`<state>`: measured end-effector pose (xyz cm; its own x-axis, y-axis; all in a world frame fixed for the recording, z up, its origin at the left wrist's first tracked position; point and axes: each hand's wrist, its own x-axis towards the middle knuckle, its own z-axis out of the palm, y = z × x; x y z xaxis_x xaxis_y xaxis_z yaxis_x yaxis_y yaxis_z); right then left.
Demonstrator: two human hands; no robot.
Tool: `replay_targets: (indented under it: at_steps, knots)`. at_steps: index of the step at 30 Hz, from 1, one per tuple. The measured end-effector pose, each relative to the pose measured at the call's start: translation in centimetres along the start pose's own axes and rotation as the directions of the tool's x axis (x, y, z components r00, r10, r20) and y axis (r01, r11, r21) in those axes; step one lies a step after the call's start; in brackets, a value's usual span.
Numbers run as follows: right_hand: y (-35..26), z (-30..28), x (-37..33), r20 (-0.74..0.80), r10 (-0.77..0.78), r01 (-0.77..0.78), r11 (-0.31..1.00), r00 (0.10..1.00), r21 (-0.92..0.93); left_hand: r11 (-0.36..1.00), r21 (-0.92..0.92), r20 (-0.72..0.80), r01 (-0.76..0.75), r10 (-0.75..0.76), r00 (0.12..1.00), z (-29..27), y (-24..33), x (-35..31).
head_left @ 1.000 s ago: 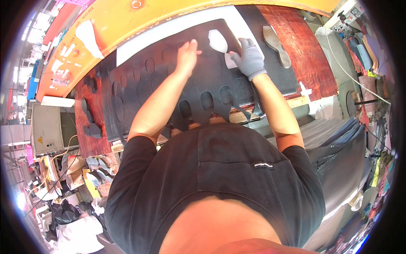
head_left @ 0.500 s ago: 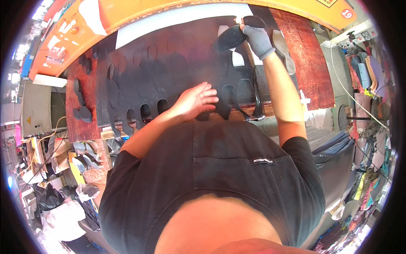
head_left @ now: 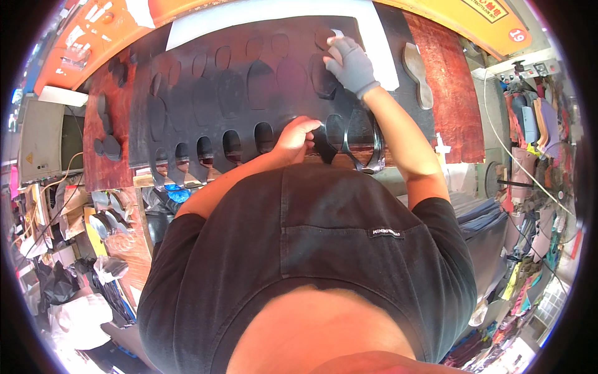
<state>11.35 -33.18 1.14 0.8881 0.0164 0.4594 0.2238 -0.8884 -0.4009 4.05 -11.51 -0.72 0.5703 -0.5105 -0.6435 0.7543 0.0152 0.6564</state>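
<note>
left hand (head_left: 298,138): bare, curling closed on the near edge of the black rubber sheet (head_left: 205,87), gripping a strip between cutouts
right hand (head_left: 350,60): gloved grey, pressing flat on a dark sole piece (head_left: 322,78) at the far right
sheet: lying across the red workbench (head_left: 455,93), sole-shaped holes running along its near edge
grey sole (head_left: 416,71): resting right of the glove, apart

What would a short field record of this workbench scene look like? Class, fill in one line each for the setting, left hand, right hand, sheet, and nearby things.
Setting: a person leans over a workbench covered by a dark rubber sheet.
Left hand: bare left hand grips the sheet's near edge beside the cut-out holes.
Right hand: gloved right hand presses a dark sole-shaped piece farther back.
Sheet: punched with rows of sole-shaped and oval holes.
Nearby: a grey sole lies on the red board at right.
</note>
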Motion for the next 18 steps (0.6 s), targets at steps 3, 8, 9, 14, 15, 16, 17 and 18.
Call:
replay_targets:
  at_steps: [3,8,9,14,15,16,17,18]
  knots:
    - [0.1,-1.1,-1.8,0.110,-0.155,0.153,0.988,0.982,0.026,0.951,-0.308,0.298,-0.016,0.113,0.948,0.6,-0.6,1.1]
    - [0.0,-1.4,-3.8,0.254,-0.244,0.271,0.960,0.936,-0.076,0.886,-0.452,0.407,0.100,0.105,0.907,0.5,-0.7,2.7]
    - [0.0,-1.5,-3.8,0.328,-0.231,0.279,0.954,0.916,-0.108,0.882,-0.452,0.456,0.135,0.098,0.884,0.4,-0.7,2.9]
    - [0.1,-3.1,-3.1,0.484,-0.169,0.168,0.985,0.858,0.045,0.870,-0.457,0.504,0.185,0.081,0.860,0.4,-0.8,3.7]
    - [0.1,-3.3,-3.2,0.516,-0.169,0.164,0.985,0.840,0.054,0.870,-0.455,0.499,0.187,0.076,0.863,0.4,-0.8,3.8]
    - [0.0,-3.5,-3.2,0.520,-0.171,0.150,0.985,0.837,0.083,0.865,-0.465,0.507,0.191,0.083,0.858,0.4,-0.8,3.8]
    - [-0.1,-3.6,-3.2,0.524,-0.159,0.130,0.987,0.837,0.092,0.871,-0.462,0.527,0.170,0.115,0.842,0.4,-0.9,3.8]
    - [-0.2,-3.6,-3.2,0.527,-0.160,0.125,0.987,0.835,0.101,0.872,-0.465,0.522,0.153,0.131,0.843,0.4,-0.9,3.8]
